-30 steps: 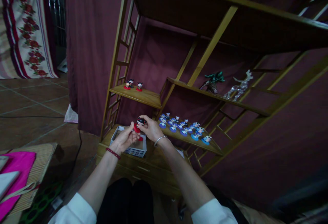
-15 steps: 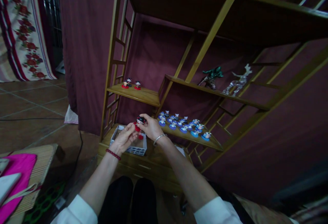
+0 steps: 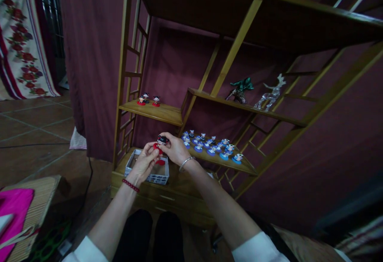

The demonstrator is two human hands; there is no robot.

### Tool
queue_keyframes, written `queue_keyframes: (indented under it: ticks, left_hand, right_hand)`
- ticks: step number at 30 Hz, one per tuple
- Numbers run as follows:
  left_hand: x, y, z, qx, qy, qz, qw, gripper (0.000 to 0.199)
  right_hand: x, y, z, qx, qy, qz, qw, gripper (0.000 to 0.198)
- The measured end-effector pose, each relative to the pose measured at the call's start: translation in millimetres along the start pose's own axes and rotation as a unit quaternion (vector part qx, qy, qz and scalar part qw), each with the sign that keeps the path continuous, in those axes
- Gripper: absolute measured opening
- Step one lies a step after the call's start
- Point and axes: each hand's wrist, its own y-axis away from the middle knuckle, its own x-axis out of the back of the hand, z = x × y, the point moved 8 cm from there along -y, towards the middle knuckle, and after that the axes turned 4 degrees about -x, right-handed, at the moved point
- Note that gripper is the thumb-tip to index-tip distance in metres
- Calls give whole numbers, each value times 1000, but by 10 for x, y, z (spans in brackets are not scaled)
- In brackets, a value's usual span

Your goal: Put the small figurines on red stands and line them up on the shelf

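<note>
Between my two hands is a small figurine [image 3: 162, 140] with black hair and a red base. My left hand [image 3: 146, 159] pinches it low at the red base, while my right hand [image 3: 175, 148] grips it from the right side near the head. Below them an open patterned box [image 3: 158, 179] rests on the cabinet top, with a red piece [image 3: 160, 162] showing inside it. Three similar figurines [image 3: 156, 101] on red and dark bases stand on the upper left shelf [image 3: 164, 114].
Several blue-and-white figurines [image 3: 211, 150] fill the lower right shelf [image 3: 243, 168]. Above them stand a green-and-brown figure [image 3: 240, 90] and a clear deer ornament [image 3: 271, 94]. A mat-topped stool [image 3: 48, 194] with a pink cloth [image 3: 22, 204] is at lower left.
The view has shifted slightly, so the shelves sit a little further left. Both hands keep hold of the figurine, its base now slightly more tilted toward my left fingers.
</note>
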Motion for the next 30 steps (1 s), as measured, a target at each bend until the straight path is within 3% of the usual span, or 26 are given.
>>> queue_keyframes:
  ticks: [11, 18, 30]
  left_hand:
    - [6, 16, -25, 29, 38, 10, 999, 31]
    - [-159, 36, 5, 44, 60, -16, 997, 26]
    - [-218, -45, -20, 49, 56, 6, 997, 23]
  right_hand:
    - [-21, -78, 86, -1, 1, -88, 996, 32]
    - [120, -76, 27, 12, 15, -85, 996, 28]
    - [205, -117, -17, 30, 54, -98, 993, 25]
